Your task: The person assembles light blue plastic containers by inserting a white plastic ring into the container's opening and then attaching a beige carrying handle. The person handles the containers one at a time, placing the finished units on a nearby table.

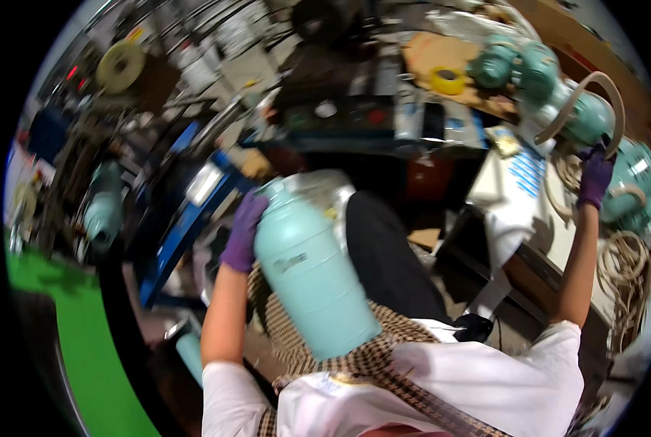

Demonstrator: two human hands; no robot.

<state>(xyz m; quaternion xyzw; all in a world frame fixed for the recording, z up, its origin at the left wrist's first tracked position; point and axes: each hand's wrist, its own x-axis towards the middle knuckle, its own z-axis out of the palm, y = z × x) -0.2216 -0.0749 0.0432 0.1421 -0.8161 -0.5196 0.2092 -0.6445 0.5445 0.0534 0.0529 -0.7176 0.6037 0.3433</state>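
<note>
A large pale-turquoise bottle (pixel 312 273) leans across my lap, its narrow neck pointing away from me. My left hand (pixel 244 231), in a purple glove, is closed on its left side just below the neck. Out to the far right, my right hand (pixel 595 177), also gloved in purple, grips a beige curved handle (pixel 618 109) that arches up beside other turquoise bottles (pixel 589 116). My right fingers are partly blurred and hidden behind the glove's back. Below that hand lies a bundle of similar beige handles (pixel 627 266).
Ahead stands a dark workbench machine (pixel 340 116) with a yellow tape roll (pixel 447 80) and cardboard to its right. A blue metal frame (pixel 169 255) rises at the left, with another turquoise bottle (pixel 104 207) beyond it. Green flooring (pixel 85 342) shows at lower left.
</note>
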